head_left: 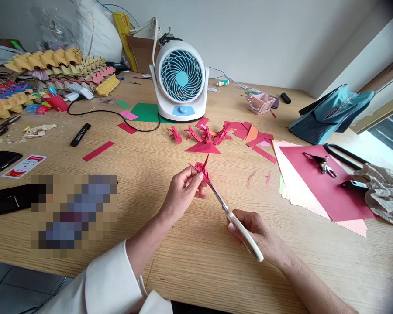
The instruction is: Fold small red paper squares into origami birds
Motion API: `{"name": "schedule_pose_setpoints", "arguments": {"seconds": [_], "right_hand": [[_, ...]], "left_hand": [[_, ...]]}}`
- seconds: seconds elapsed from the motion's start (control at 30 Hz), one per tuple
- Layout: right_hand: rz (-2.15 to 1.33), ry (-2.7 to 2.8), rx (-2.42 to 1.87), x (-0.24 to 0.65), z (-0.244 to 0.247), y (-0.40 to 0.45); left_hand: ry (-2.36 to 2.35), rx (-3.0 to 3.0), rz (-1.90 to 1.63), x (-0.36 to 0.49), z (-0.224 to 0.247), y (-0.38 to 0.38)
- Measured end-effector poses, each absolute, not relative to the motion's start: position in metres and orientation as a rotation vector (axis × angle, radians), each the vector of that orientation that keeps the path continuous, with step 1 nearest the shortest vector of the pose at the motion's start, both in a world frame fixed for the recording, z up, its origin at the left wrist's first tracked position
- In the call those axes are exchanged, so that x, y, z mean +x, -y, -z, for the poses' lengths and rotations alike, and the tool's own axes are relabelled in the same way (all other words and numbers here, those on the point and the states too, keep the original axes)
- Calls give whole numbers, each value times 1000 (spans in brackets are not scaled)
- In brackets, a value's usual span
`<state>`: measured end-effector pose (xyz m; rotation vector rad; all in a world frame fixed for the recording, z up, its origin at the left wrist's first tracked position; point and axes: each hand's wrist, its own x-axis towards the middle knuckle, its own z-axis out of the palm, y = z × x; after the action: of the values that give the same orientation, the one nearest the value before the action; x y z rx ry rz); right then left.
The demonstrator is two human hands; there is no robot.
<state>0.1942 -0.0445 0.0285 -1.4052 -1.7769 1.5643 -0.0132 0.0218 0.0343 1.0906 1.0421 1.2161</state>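
Observation:
Between the thumb and fingers of my left hand (pixel 185 192) is a small red folded-paper figure (pixel 201 168) with pointed tips. My right hand (pixel 253 233) grips white-handled scissors (pixel 244 233). Their metal blades point up and left, and the tips meet the lower right side of the paper figure. Whether the blades are cutting into the paper cannot be made out. Just beyond my hands, several similar red folded-paper figures (pixel 223 134) lie on the wooden table (pixel 144 174), in front of a white fan.
The white fan (pixel 182 78) stands at the back middle, its black cable running left. Coloured paper sheets (pixel 314 179) with keys (pixel 322 163) lie at right, near a teal bag (pixel 334 113). A black marker (pixel 81 134) and egg cartons (pixel 52 65) are at left.

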Motion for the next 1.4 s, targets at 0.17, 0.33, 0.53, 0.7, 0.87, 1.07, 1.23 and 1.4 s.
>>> {"name": "schedule_pose_setpoints", "arguments": {"seconds": [0.17,0.33,0.53,0.7,0.87,1.07,1.23,1.4], "right_hand": [[-1578,1756,-1400,194,-27,45],[-1578,1750,-1390,193,-27,44],[-1561,1764,-1388,193,-28,45],[-1539,1783,-1394,193,-29,44],[-1546,1766,-1409,193,-30,45],[-1537,1771,-1431,191,-32,44],[-1526,1771,-1428,192,-31,44],[-1521,1774,-1426,192,-31,45]], "left_hand": [[-1043,1089,-1214,-13,-35,-22],[-1046,1105,-1192,-12,-35,-21],[-1049,1111,-1179,-12,-34,-20],[-1036,1111,-1175,-12,-35,-20],[-1047,1104,-1178,-11,-34,-20],[-1058,1130,-1202,-11,-33,-20],[-1056,1112,-1183,-11,-35,-19],[-1046,1133,-1174,-11,-33,-19]]}}
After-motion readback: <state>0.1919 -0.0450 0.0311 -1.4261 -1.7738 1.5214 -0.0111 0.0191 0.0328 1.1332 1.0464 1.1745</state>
